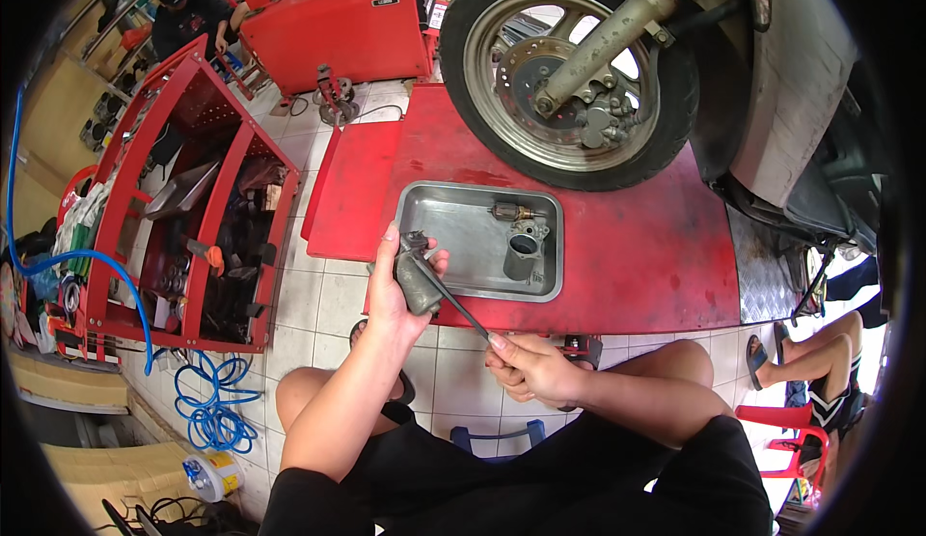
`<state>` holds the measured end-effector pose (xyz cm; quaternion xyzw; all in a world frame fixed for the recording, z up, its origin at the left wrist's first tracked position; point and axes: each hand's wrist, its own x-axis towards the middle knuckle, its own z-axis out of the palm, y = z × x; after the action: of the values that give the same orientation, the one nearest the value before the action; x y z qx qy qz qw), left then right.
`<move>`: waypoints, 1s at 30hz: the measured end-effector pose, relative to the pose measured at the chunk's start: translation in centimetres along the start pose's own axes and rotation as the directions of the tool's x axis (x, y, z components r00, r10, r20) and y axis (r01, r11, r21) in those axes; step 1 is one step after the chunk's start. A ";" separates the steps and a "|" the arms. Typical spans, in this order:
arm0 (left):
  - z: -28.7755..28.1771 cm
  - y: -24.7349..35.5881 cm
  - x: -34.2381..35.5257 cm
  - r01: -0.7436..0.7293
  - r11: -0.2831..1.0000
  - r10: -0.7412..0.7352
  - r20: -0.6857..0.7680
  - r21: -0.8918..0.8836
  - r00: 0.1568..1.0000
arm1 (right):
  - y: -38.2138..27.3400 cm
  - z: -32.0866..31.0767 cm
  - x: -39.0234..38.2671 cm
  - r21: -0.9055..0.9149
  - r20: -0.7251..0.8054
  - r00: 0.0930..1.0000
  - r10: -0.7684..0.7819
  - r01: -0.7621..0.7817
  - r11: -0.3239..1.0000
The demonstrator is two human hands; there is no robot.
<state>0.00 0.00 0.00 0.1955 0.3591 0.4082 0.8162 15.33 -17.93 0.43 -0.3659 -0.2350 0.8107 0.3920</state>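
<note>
A grey metal part, apparently a carburetor body, is held in my left hand, with the fingers wrapped round it above the near left of a steel tray. My right hand is closed on a long dark rod-like tool, which slants up to that part; whether its tip touches is unclear. Inside the tray lie a cylindrical grey housing and a smaller brass-and-dark fitting, both toward the right side.
The red lift platform bears the tray below a scooter's front wheel. A red tool cart and coiled blue hose are at left. One person is at upper left; another person's legs show at right.
</note>
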 end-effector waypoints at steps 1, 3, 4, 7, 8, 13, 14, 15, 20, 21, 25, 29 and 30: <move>-0.1 0.1 0.0 -0.001 1.000 0.001 0.015 -0.005 1.000 | -0.1 0.0 0.1 0.080 0.034 0.999 0.023 -0.025 0.997; -0.1 0.0 0.1 0.000 1.000 0.001 0.034 -0.026 0.999 | -0.6 -0.3 0.1 0.190 0.093 0.994 0.056 -0.072 0.979; 0.1 -0.1 0.2 0.002 0.999 0.000 0.039 -0.042 0.999 | -0.9 -0.6 0.0 0.221 0.116 0.991 0.068 -0.092 0.971; 0.2 -0.1 0.0 0.009 0.998 -0.006 0.050 -0.064 0.999 | -0.9 -0.8 0.0 0.287 0.164 0.983 0.077 -0.122 0.950; 0.2 0.0 -0.1 0.012 0.998 -0.008 0.053 -0.067 0.999 | -0.8 -0.8 0.0 0.304 0.176 0.982 0.075 -0.127 0.944; 0.1 0.2 -0.4 -0.006 0.998 0.011 0.105 -0.056 0.994 | -0.4 -0.5 0.0 0.315 0.164 0.984 0.066 -0.115 0.942; 0.1 0.2 -0.4 -0.005 0.998 0.011 0.105 -0.056 0.994 | -0.4 -0.4 0.0 0.319 0.164 0.985 0.063 -0.113 0.941; 0.1 0.3 -0.4 -0.007 0.999 0.013 0.102 -0.054 0.995 | -0.4 -0.4 -0.1 0.316 0.161 0.985 0.055 -0.104 0.943; 0.2 0.4 -0.6 -0.023 0.999 0.028 0.116 -0.046 0.993 | -0.3 -0.3 0.0 0.291 0.169 0.986 -0.001 -0.049 0.956; -0.1 0.4 -0.5 -0.021 1.000 0.024 0.142 -0.019 0.990 | -0.3 -0.3 0.0 0.253 0.177 0.984 -0.013 -0.032 0.967; -0.6 -0.1 -0.4 -0.027 0.999 0.021 0.177 0.030 0.984 | -1.4 0.1 -0.4 0.147 0.214 0.977 0.020 -0.052 0.988; -0.6 -1.0 -0.5 -0.054 0.998 0.046 0.181 0.043 0.982 | -2.2 -0.2 -0.6 0.139 0.258 0.960 0.112 -0.151 0.979; -0.5 -1.0 -0.4 -0.048 0.999 0.043 0.178 0.021 0.983 | -2.2 -0.2 -0.6 0.126 0.206 0.974 0.099 -0.127 0.984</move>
<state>0.01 -0.88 -0.79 0.2496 0.2853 0.4032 0.8329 16.72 -17.10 1.97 -0.2678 -0.1949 0.8785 0.3443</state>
